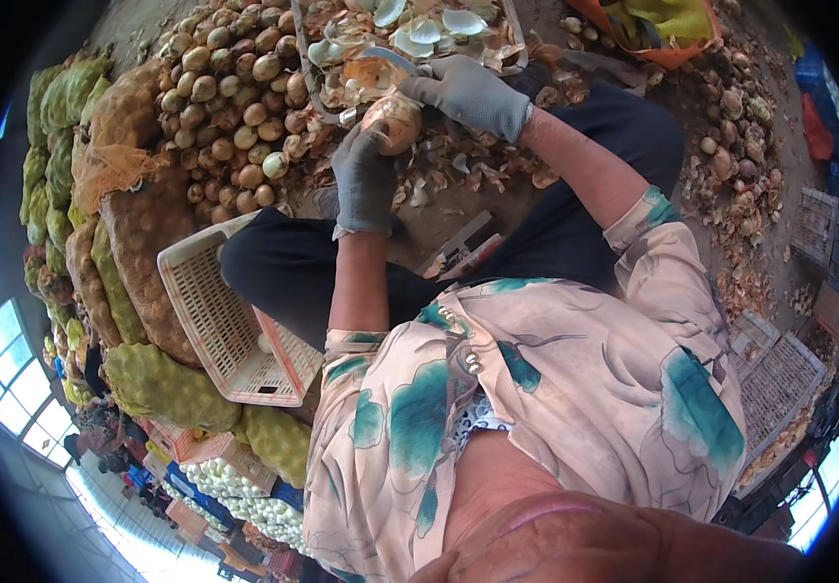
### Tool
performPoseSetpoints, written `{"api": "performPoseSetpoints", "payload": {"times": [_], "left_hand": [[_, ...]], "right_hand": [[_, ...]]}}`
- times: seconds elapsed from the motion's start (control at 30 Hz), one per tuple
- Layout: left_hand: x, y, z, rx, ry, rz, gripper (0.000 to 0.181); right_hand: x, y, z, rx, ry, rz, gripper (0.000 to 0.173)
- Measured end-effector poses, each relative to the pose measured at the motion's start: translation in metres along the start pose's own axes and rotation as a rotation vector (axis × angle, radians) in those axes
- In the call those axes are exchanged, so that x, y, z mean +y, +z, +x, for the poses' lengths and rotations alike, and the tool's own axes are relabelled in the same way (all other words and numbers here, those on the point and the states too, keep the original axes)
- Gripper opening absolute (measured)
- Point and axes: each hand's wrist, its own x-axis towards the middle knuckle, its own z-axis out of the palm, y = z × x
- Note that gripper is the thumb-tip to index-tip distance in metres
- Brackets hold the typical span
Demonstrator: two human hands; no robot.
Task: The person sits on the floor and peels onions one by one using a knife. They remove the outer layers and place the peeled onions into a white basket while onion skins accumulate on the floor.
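Observation:
My left hand (367, 175), in a grey glove, holds a large brown onion (395, 122) from below, near the lower edge of a crate. In the grey-gloved right hand (470, 95) is a knife (392, 60) with a curved metal blade, which points left above the onion. The right thumb rests against or close to the onion's top; exact contact is hard to tell. Behind both hands stands a shallow crate (304, 58) with onion skins and pale peeled outer layers (425, 31) in it.
Unpeeled onions (233, 116) lie heaped at upper left, beside full mesh sacks (150, 248). A white plastic crate (204, 321) stands by my left knee. More onions and skins (737, 138) cover the ground at right. An orange-rimmed bag (682, 55) is at the top. People are far off at lower left.

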Motion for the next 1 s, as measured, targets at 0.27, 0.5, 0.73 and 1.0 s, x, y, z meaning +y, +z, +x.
{"api": "performPoseSetpoints", "payload": {"times": [0.27,0.5,0.73,1.0], "left_hand": [[0.036,0.009,-0.009,0.019,0.169,0.172,0.050],[0.028,0.019,-0.015,0.198,0.462,0.527,0.070],[0.044,0.018,-0.015,0.167,0.150,-0.086,0.052],[0.029,-0.022,0.000,0.113,0.177,-0.563,0.043]], "right_hand": [[-0.020,-0.001,-0.013,0.216,0.042,0.584,0.036],[-0.013,0.026,-0.011,0.134,0.065,0.531,0.031],[0.010,0.018,-0.003,-0.037,0.201,1.080,0.029],[0.001,-0.010,0.004,0.297,0.266,1.190,0.029]]}}
